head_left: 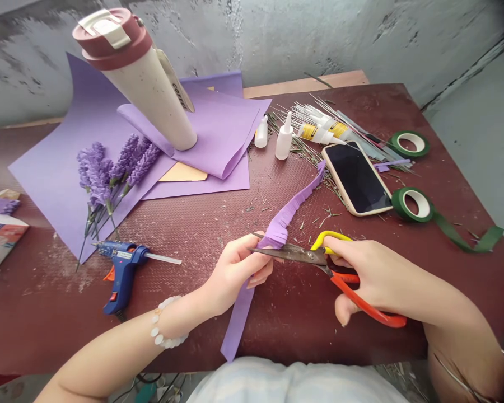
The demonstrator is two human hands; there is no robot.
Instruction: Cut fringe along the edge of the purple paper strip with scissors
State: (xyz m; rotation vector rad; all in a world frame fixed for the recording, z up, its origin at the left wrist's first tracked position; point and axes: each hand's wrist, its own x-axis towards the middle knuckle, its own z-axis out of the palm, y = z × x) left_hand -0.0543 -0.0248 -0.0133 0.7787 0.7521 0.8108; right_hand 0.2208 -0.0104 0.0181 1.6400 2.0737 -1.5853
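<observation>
A long purple paper strip (240,322) is pinched in my left hand (241,268). Its far part (296,204) is cut into a fringe and stretches towards the phone, while the uncut end hangs down near the table's front edge. My right hand (367,274) grips a pair of scissors (304,256) with one yellow and one red handle. The handles are spread, and the blades lie across the strip right at my left fingers. Whether the blades are touching the paper is hard to see.
On the left are a blue glue gun (124,268) and purple lavender flowers (105,173). A tumbler (151,84) stands on purple sheets (50,184). To the right lie a phone (359,176), small bottles (284,140), wires (315,109) and green tape rolls (411,204).
</observation>
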